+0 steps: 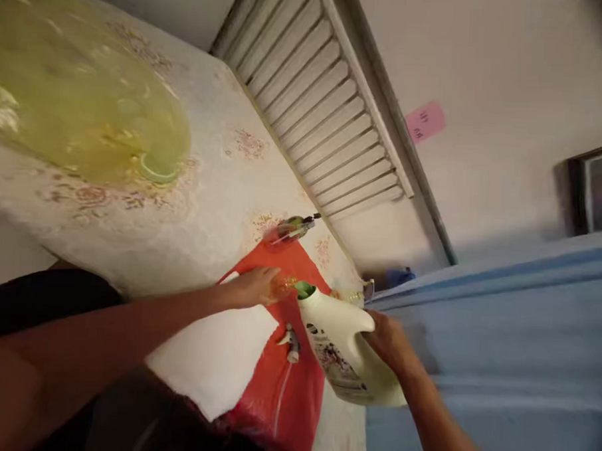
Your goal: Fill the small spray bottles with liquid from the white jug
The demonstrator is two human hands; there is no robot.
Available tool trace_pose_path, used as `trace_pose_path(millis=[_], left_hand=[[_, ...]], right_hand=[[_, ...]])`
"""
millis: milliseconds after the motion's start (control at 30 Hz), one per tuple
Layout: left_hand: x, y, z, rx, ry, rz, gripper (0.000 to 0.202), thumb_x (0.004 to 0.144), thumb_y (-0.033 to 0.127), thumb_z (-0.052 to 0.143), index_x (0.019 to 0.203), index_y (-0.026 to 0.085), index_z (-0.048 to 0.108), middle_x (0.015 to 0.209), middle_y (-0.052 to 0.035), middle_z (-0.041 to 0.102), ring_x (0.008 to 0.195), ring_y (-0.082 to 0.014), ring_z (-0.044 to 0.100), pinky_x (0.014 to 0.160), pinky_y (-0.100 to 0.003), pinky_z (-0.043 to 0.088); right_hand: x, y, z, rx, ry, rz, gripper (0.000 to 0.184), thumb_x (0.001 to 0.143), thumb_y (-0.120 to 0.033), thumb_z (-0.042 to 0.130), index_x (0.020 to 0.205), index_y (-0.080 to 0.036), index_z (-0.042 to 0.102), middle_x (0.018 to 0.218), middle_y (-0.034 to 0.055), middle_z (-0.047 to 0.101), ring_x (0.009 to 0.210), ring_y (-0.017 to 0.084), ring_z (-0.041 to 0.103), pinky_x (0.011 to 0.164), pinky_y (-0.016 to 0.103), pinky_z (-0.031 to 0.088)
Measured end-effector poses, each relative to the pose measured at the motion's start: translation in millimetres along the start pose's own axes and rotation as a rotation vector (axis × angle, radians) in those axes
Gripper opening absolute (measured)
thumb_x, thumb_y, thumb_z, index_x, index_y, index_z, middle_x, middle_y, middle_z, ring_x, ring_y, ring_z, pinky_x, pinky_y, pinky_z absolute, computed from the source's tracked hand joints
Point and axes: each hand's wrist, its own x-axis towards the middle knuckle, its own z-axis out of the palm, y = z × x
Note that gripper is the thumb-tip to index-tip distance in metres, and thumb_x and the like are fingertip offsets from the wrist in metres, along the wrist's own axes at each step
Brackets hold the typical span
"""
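My right hand grips the handle of a large cream-white jug with a printed label. The jug's green-rimmed mouth is tilted toward a small see-through bottle, which my left hand holds with fingers wrapped round it. The two openings are close together; whether they touch I cannot tell. Between them and my body, a spray trigger head with its thin tube lies on a red plastic sheet. A white paper towel lies beneath my left forearm, partly over the red sheet.
Beyond the red sheet lies a dark greenish object, too blurred to name. A big yellow see-through plastic bag sits on the flowered tablecloth. A barred metal rack runs along the wall, and blue fabric is at the right.
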Motion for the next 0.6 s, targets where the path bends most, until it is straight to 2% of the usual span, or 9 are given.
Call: trace_pose_path(millis=[167, 333, 600], left_hand=[[0.3, -3.3, 3.5, -0.026, 0.045, 0.019, 0.072, 0.077, 0.052, 0.072, 0.138, 0.022, 0.05, 0.134, -0.0143, 0.062, 0.123, -0.0362, 0.059, 0.1, -0.044, 0.049], [0.6, -11.6, 9.3, -0.029, 0.053, 0.026, 0.076, 0.075, 0.04, 0.075, 0.142, 0.023, 0.044, 0.138, -0.0145, 0.059, 0.127, -0.0353, 0.056, 0.102, -0.044, 0.048], [0.6, -10.8, 9.4, -0.014, 0.061, 0.027, 0.073, 0.077, 0.044, 0.073, 0.141, 0.022, 0.046, 0.135, -0.0136, 0.061, 0.124, -0.0351, 0.058, 0.1, -0.043, 0.049]], right_hand=[[-0.2, -1.5, -0.2, 0.04, 0.0, 0.045, 0.018, 0.084, -0.018, 0.053, 0.085, -0.015, 0.071, 0.086, 0.0092, 0.076, 0.088, 0.023, 0.072, 0.068, 0.024, 0.042], [-1.2, -1.5, 1.6, 0.102, 0.003, 0.091, 0.019, 0.082, -0.017, 0.054, 0.087, -0.017, 0.072, 0.088, 0.0071, 0.077, 0.088, 0.022, 0.071, 0.068, 0.023, 0.044], [-1.2, -4.4, 0.0, 0.093, -0.008, 0.108, 0.019, 0.082, -0.017, 0.055, 0.088, -0.016, 0.073, 0.09, 0.0071, 0.077, 0.089, 0.022, 0.071, 0.068, 0.023, 0.043]])
